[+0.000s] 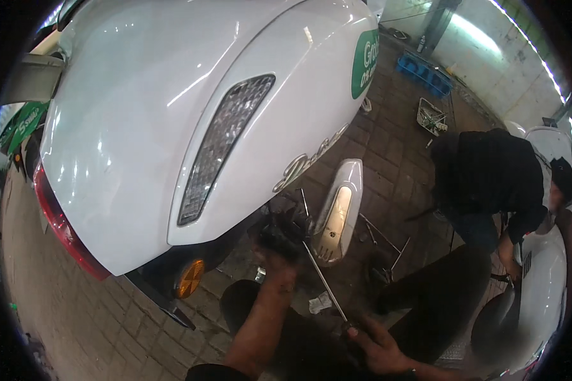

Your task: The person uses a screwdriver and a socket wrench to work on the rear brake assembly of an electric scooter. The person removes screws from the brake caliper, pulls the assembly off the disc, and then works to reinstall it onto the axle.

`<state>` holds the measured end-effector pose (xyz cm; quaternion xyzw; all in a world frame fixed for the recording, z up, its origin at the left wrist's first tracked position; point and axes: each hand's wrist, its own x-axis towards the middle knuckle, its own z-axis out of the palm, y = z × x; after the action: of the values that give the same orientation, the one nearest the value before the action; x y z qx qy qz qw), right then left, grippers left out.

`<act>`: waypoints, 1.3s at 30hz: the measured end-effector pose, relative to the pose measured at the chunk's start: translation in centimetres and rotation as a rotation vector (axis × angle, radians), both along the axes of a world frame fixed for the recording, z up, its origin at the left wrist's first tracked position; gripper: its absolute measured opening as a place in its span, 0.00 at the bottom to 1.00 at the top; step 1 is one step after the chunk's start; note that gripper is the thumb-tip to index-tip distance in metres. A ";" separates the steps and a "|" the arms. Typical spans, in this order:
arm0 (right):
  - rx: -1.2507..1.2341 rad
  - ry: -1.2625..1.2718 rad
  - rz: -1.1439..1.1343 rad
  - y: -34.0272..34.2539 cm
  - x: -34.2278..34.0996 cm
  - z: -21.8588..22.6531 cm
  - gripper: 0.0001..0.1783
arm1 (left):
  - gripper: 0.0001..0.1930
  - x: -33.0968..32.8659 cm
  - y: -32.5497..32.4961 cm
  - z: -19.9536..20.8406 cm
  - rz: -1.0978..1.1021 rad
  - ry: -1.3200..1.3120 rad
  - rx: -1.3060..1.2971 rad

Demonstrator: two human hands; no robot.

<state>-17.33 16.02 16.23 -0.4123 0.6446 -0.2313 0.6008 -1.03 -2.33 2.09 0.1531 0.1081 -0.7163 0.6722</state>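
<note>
A long-shafted screwdriver (325, 282) lies in my right hand (376, 348), its handle mostly hidden by the fingers closed around it. The steel shaft slants up and left, its tip end reaching a black part (282, 236) below the white scooter body (124, 159). My left hand (274, 260) is wrapped against that black part; most of its fingers are lost in shadow. A thin metal rod (304, 202) stands up just beyond the black part. On the paving beside it lies a long white cover with a gold inset (339, 213).
Right of the cover, a T-shaped wrench (397, 255) lies on the bricks. An orange reflector (189, 278) sticks out under the scooter's rear. Another person (489, 184) bends over a second white scooter (543, 286) at right. Farther back are a metal frame (431, 117) and blue crate (424, 75).
</note>
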 end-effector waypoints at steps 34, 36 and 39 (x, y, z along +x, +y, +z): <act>-0.328 0.557 1.054 -8.9 -11.9 -1.7 0.28 | 0.30 0.2 0.2 2.3 -0.004 -0.198 -0.129; -0.418 0.596 1.045 -14.5 -10.7 -1.8 0.27 | 0.26 2.3 1.3 2.4 0.149 -0.517 -0.140; -0.598 0.707 1.120 -21.6 -12.0 -1.8 0.26 | 0.21 1.0 0.6 3.5 0.064 -0.363 -0.034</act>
<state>-29.31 -5.57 14.40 -0.8771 0.4018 0.0916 0.2466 -0.04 -1.69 5.60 0.2648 -0.0223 -0.6568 0.7057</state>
